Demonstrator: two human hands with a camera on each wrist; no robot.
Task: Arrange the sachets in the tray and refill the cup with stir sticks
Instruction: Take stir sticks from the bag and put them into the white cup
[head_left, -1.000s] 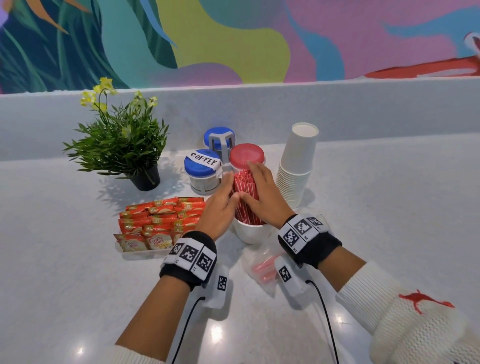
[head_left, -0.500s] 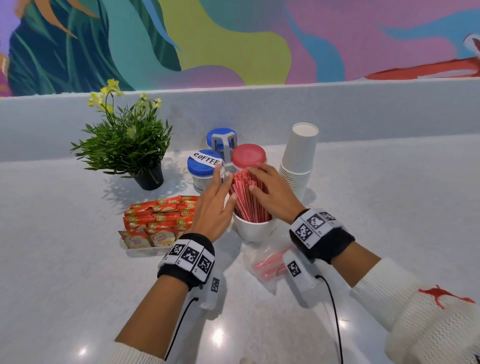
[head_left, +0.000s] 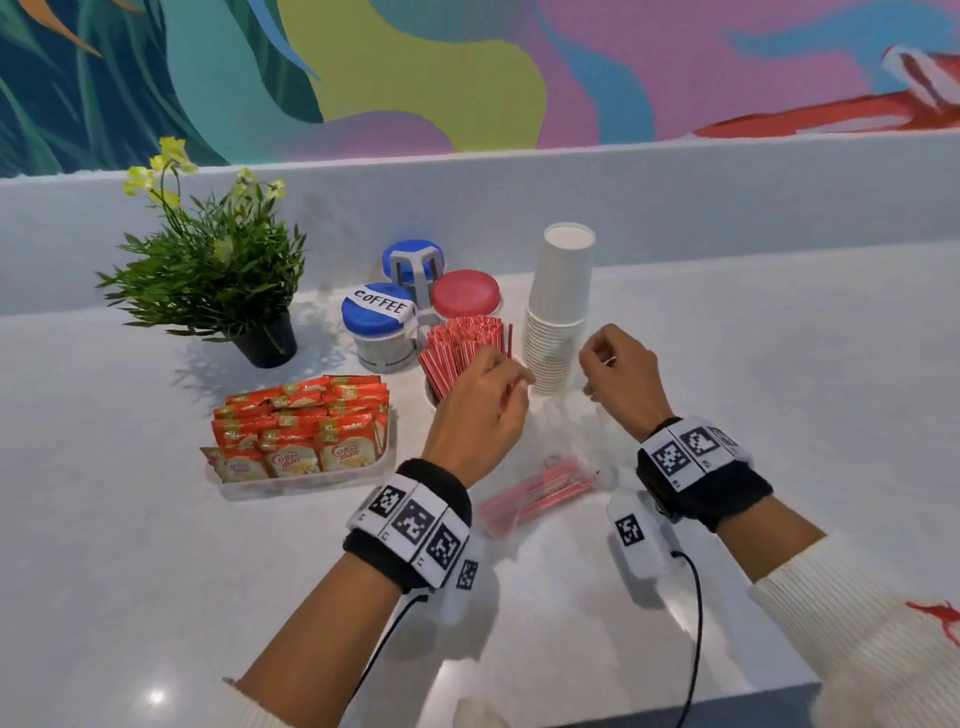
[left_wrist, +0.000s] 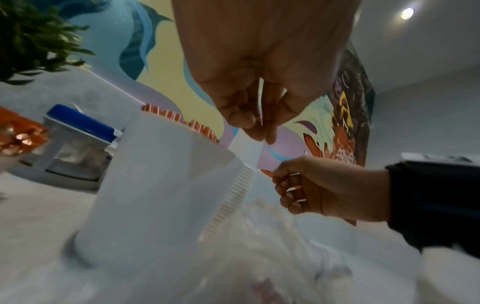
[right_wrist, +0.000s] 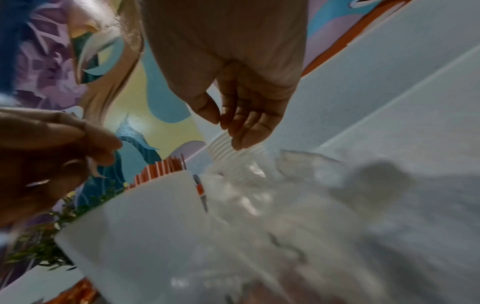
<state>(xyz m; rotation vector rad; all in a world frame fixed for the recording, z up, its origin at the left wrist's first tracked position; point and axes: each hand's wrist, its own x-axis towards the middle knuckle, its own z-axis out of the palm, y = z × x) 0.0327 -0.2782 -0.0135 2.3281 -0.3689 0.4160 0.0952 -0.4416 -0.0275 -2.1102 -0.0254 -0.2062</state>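
Standing in the middle of the frame, the white cup (head_left: 432, 391) is packed with red stir sticks (head_left: 460, 345), and the left hand (head_left: 480, 410) hovers over it with fingers loosely curled around nothing. The right hand (head_left: 621, 379), a bit to the right in front of the stack of paper cups (head_left: 558, 312), is also softly curled and holds nothing. Orange creamer sachets (head_left: 301, 426) sit in rows in the clear tray (head_left: 291, 486) at the middle left, and a plastic bag of stir sticks (head_left: 535, 493) lies between the wrists.

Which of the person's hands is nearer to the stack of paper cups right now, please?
Right. The right hand hovers just right of the stack of paper cups; the left hand is over the stir-stick cup.
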